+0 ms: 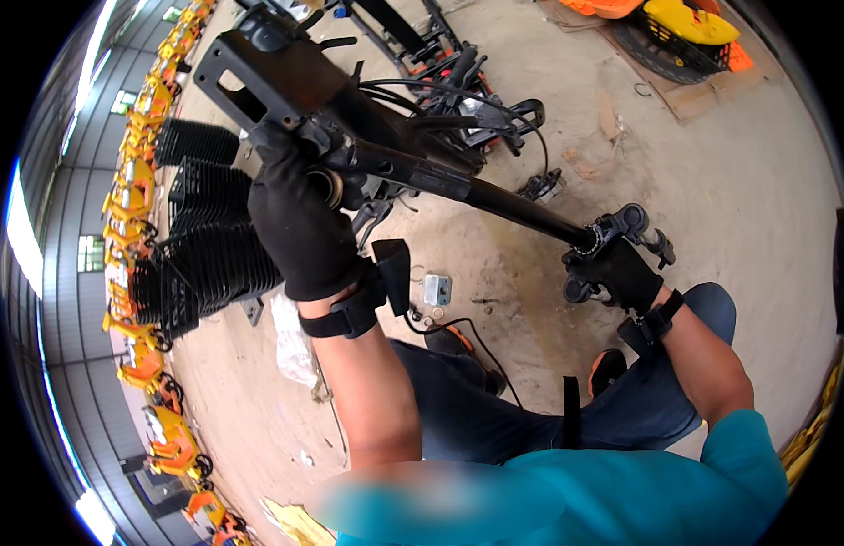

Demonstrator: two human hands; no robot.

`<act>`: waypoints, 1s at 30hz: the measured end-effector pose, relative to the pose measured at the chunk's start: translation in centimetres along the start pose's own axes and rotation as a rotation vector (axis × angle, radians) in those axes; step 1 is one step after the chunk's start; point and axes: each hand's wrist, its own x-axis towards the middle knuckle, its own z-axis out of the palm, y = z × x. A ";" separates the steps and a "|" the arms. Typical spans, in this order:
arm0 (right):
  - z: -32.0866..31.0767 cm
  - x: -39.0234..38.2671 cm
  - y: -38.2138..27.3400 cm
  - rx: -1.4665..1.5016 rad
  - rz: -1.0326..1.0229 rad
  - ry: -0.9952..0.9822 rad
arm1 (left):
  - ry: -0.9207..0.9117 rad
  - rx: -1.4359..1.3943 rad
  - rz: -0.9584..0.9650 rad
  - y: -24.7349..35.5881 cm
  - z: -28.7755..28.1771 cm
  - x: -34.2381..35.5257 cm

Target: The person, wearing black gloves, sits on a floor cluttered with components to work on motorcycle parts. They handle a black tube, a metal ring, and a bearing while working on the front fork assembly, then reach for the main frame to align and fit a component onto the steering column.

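Note:
A black bike frame (285, 73) with a slotted bracket stretches across the upper left. My left hand (304, 218), in a black glove, is closed around its head end, beside a round, brass-coloured ring opening (328, 187). From near that hand a long black tube (504, 205) slopes down to the right. At its lower end sits a fork crown (613, 227) with a ring of bearing balls (589, 240) around the tube's base. My gloved right hand (627, 278) is wrapped around this fork crown; its fingers are partly hidden. Whether the tube's upper end touches the frame I cannot tell.
Cables and handlebar parts (477, 109) lie beyond the frame. Stacked black baskets (208, 255) stand at left, before a row of yellow-orange bikes (135, 209). A small metal block (437, 289) lies near my feet. Yellow and orange parts (691, 27) sit on cardboard at far right.

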 end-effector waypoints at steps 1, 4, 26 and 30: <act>-0.1 0.0 0.0 0.003 -0.009 0.014 | 0.004 0.158 0.217 -2.3 0.1 0.2; -0.2 -0.1 0.0 -0.091 0.055 0.033 | -0.173 -0.106 -0.099 -1.2 -0.2 2.4; 2.3 3.6 6.3 0.220 0.047 0.212 | -0.405 -0.209 0.029 -7.5 1.0 15.4; 3.3 5.1 8.0 0.152 0.085 0.244 | -0.391 0.084 0.340 -7.4 1.6 16.4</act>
